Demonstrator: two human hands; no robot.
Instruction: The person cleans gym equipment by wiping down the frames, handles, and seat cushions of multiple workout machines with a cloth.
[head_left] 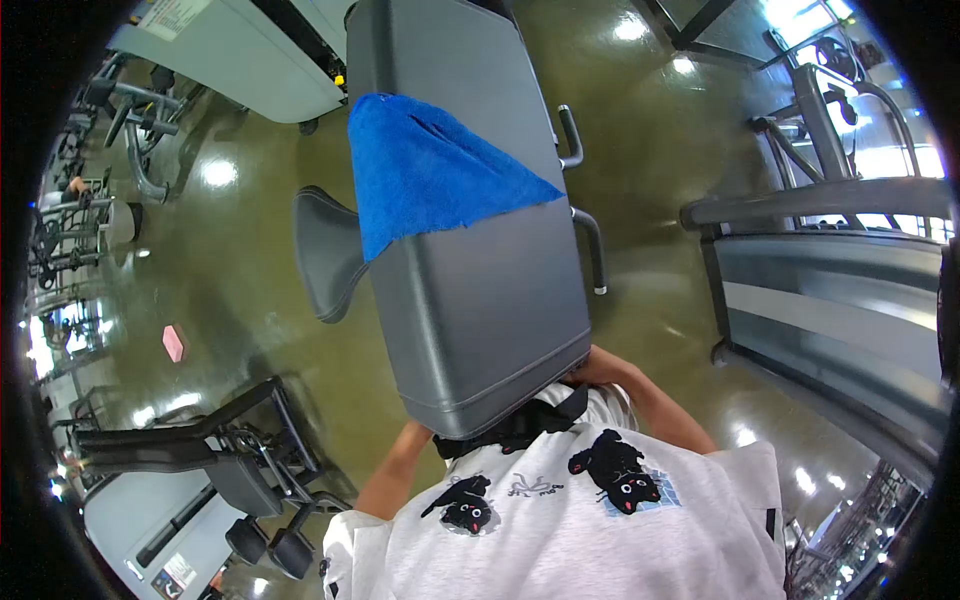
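Note:
A long grey padded bench [500, 310] runs away from my body, its near end against my waist. Across its middle lies a blue towel [430, 170], draped partly over the left edge. My right hand [598, 367] is at the bench's near right corner, with its fingers mostly hidden by the pad and shadow. My left hand [417, 433] is at the near left corner, almost wholly hidden behind the pad. What either hand grips cannot be made out. A dark strap [515, 428] or waistband shows between them, over my white shirt.
A grey side pad [325, 255] juts out left of the bench; metal handles [592, 245] stick out on its right. Gym machines stand at lower left [245, 480] and right [830, 290]. A pink object [173, 343] lies on the shiny floor.

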